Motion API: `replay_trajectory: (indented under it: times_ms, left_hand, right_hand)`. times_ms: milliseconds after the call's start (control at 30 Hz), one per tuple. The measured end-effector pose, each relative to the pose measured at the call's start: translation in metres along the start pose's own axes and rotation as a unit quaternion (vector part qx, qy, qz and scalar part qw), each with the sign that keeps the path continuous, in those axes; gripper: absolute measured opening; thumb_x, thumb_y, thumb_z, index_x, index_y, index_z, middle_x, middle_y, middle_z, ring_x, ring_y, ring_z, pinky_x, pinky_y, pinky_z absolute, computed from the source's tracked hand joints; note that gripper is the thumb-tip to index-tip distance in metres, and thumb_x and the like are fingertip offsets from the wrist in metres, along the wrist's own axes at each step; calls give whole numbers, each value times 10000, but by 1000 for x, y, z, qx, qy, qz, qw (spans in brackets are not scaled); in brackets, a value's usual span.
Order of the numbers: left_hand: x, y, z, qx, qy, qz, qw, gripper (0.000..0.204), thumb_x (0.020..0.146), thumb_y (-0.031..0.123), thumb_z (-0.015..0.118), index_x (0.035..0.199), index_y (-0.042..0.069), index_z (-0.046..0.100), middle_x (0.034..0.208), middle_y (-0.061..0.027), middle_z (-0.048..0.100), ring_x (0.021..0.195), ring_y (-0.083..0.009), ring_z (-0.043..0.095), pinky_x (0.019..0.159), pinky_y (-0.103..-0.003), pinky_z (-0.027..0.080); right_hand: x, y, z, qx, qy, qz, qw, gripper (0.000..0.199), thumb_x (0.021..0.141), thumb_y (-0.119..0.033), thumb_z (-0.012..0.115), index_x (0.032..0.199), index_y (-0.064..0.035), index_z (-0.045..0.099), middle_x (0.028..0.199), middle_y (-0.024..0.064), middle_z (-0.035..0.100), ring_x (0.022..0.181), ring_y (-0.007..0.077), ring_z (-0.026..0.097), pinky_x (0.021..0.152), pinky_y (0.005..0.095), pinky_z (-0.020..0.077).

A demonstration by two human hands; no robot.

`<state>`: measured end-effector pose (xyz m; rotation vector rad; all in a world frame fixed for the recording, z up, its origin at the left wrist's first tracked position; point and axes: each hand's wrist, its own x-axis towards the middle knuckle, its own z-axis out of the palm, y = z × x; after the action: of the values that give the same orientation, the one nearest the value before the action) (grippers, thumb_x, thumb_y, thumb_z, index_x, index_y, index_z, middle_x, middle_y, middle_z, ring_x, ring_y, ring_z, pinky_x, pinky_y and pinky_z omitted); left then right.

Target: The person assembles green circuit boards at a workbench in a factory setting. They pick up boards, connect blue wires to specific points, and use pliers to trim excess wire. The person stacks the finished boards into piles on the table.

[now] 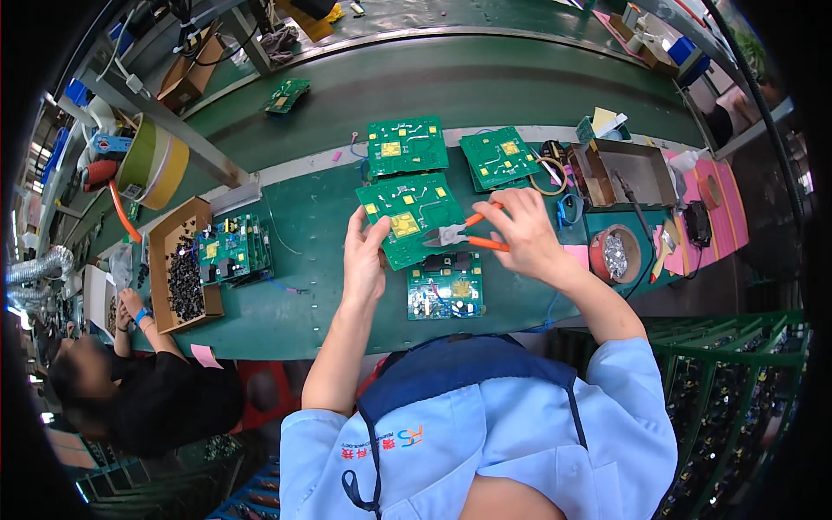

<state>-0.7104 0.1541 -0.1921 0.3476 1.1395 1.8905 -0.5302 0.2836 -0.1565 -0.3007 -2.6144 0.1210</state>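
A green circuit board (403,204) with yellow patches is held up by its left edge in my left hand (366,251), thumb on top. My right hand (526,234) grips a pair of cutting pliers (478,220) by the orange handles, which stand apart. The pliers' jaws lie over the board's right lower part; whether they touch it I cannot tell. Just below the held board, a circuit board (445,290) lies with its components up. Farther off are another green board (407,146) and a board stack (500,159) to its right.
To the left stand several populated boards (232,251) and a cardboard box (208,303) of small black parts. At right are a round tub (615,254) of silvery bits, a tape roll (549,177) and an open carton (637,169). A co-worker's hands (132,305) show at far left.
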Motion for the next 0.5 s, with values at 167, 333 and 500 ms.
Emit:
replay_trajectory:
  times_ms: [167,333,500]
  left_hand:
    - [-4,1,3,-3,4,-4,1000,412,789,77,475,1144,4,280,922,-99,524,776,-115,534,591,-220,465]
    - [-3,-3,1,-11,2,-9,1000,418,787,77,477,1146,-1,277,925,-103,524,786,-117,531,599,-223,465]
    - [-2,-6,0,-9,-5,-16,1000,429,785,75,479,1151,-6,269,934,-108,520,798,-122,529,602,-223,465]
  right_hand:
    - [6,-5,8,-16,5,-32,999,508,489,-27,621,973,-78,475,856,91,450,815,249,446,720,379,324]
    - [6,-4,10,-34,7,-46,998,502,482,-72,655,955,-79,488,850,92,458,811,235,461,721,367,332]
    - [5,-3,12,-44,0,-55,997,467,476,-83,660,917,-79,505,792,73,454,741,211,463,671,339,347]
